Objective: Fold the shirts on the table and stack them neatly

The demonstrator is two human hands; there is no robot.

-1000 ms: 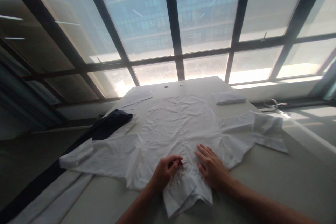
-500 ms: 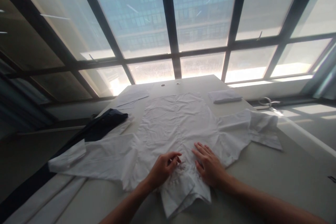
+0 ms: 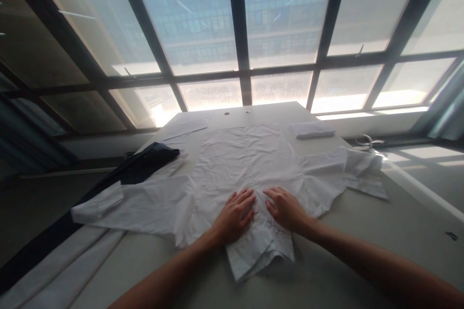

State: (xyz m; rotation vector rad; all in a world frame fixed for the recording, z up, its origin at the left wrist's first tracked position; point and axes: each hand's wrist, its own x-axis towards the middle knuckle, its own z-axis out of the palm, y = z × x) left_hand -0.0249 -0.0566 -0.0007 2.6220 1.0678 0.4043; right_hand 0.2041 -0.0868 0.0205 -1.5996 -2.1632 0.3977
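Observation:
A white garment lies spread over the table, its sleeves stretched out to left and right and its collar end nearest me. My left hand rests flat on the cloth just above the collar, fingers extended. Close to its right, my right hand lies on the cloth too, with its fingers slightly bent and apart. Small creases run between the two hands. Neither hand grips anything that I can see.
Dark blue cloth and white cloth hang along the table's left side. Folded white cloth lies at the back right, thin white sheets at the back left. Windows stand behind the table. A small dark object is at far right.
My left hand has uncurled and now lies flat on the cloth, a little further forward. My right hand has shifted slightly forward. The view has moved a little.

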